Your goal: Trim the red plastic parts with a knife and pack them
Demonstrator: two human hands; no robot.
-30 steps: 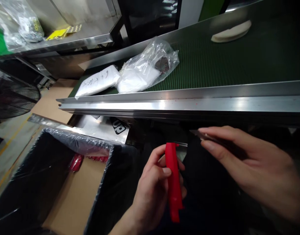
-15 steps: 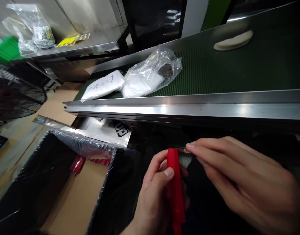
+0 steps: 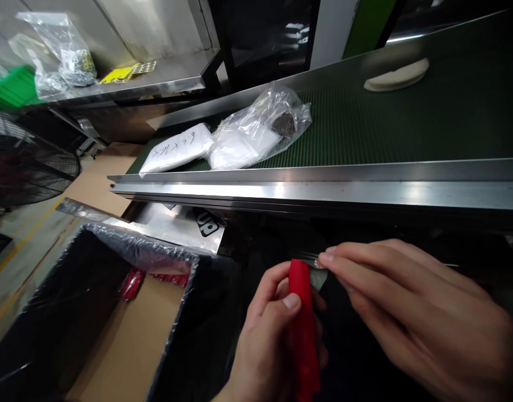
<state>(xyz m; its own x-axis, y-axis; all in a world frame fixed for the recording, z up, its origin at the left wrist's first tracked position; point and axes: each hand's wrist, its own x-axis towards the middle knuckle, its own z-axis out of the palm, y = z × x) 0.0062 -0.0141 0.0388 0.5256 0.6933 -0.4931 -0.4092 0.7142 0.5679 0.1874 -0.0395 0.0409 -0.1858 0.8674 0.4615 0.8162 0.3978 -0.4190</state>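
Delicately, the left hand (image 3: 265, 335) wraps its fingers (image 3: 290, 302) round a red strip (image 3: 303, 340) beside a conveyor (image 3: 344, 123) while the right hand (image 3: 424, 307) pinches a slender metal piece (image 3: 315, 262) near the strip's top; loosened fingertips could drop it

Wall: pale metal panels (image 3: 131, 28)
Floor: grey with yellow lines (image 3: 25, 245)
Shelf: steel (image 3: 172, 70), behind the conveyor's left end (image 3: 344, 128)
Fan: black wire cage (image 3: 34, 162)
Light: glinting off metal edges

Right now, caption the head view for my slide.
Left hand grips a red strip beside the green conveyor; right hand pinches something thin.
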